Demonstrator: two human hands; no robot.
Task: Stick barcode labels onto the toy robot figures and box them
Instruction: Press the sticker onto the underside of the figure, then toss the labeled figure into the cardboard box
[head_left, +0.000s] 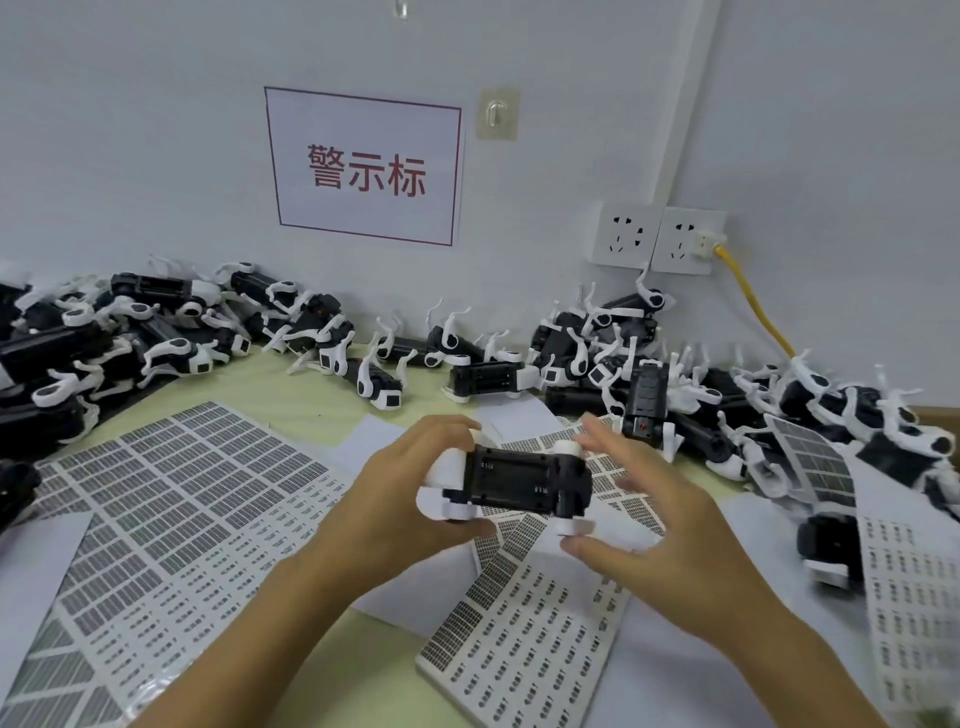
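A black-and-white toy robot figure (511, 486) is held above the table's middle, its black underside facing me. My left hand (400, 488) grips its white left end, fingers curled over the top and thumb below. My right hand (660, 540) is beside its right end with fingers spread and straight; thumb and fingertips lie near the white legs, and contact is unclear. Barcode label sheets lie below: a large one (171, 499) at the left, another (524, 639) under the hands, a third (909, 587) at the right.
Piles of toy robot figures lie along the wall, one pile at the left (130, 338) and one at the right (753, 405). A yellow cable (753, 301) runs from a wall socket (685, 241). A white sign with red characters (366, 166) hangs on the wall.
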